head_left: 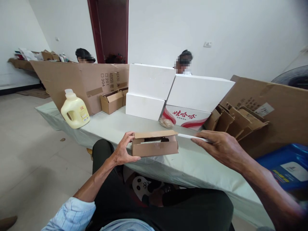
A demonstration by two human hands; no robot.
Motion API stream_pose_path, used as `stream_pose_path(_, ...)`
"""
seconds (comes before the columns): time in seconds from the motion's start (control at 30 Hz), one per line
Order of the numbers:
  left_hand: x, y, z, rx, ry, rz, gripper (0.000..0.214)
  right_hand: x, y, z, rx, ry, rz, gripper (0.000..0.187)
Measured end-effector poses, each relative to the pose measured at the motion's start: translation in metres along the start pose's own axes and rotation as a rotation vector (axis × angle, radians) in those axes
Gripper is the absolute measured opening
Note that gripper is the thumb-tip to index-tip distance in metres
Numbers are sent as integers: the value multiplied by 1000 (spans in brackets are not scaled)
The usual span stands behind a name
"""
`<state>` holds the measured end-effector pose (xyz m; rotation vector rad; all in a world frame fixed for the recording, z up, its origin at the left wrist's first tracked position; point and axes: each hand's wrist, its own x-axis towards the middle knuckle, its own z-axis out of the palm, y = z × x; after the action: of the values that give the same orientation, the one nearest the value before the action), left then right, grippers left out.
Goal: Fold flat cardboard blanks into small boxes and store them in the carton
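Observation:
A small brown cardboard box (pixel 155 149) with a long opening in its upper side is near the table's front edge. My left hand (pixel 124 150) grips its left end, thumb in front and fingers behind. Between the thumb and fingers of my right hand (pixel 216 146) is a thin white flat strip (pixel 185 136). The strip's left tip reaches the box's upper right corner; whether it touches or enters the box I cannot tell. Something pale shows inside the opening. Just behind the box lies a small clear plastic-wrapped bundle (pixel 166 123).
Stacked white boxes (pixel 151 81) stand at the back of the covered table (pixel 106 126). A yellow jug (pixel 75 110) is at left, with small cardboard boxes (pixel 113 102) nearby. Folded cardboard pieces (pixel 235 120) and a blue container (pixel 286 166) are at right. Two people sit behind.

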<state>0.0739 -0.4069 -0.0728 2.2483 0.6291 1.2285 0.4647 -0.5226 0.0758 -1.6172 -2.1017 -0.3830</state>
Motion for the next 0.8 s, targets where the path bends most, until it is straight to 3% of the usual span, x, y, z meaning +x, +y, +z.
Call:
stream_pose_path(0.1, 1, 2, -1, 21, -10, 12, 85, -31, 30, 24, 106, 60, 161, 56)
stream_pose_path(0.2, 4, 5, -3, 29, -40, 8, 80, -74, 62, 80, 14, 192, 280, 62)
stream_pose_path(0.3, 7, 8, -6, 52, -74, 20, 77, -116, 87, 138, -80, 242, 257, 58)
stream_pose_path(0.4, 9, 10, -9, 88, -103, 52, 75, -136, 98, 170, -106, 275, 231, 47)
stream_pose_path(0.5, 10, 12, -12, 116, -126, 60, 72, -125, 88, 171, -64, 359, 225, 38)
stream_pose_path(0.63, 11, 13, -15, 146, -141, 67, 73, -77, 35, 143, 76, 513, 154, 27)
stream_pose_path(0.7, 13, 13, -17, 158, -144, 71, 77, -52, -2, 127, 158, 478, 25, 25)
stream_pose_path(0.8, 19, 14, -22, 184, -143, 64, 88, -21, -46, 112, 216, 300, -122, 32)
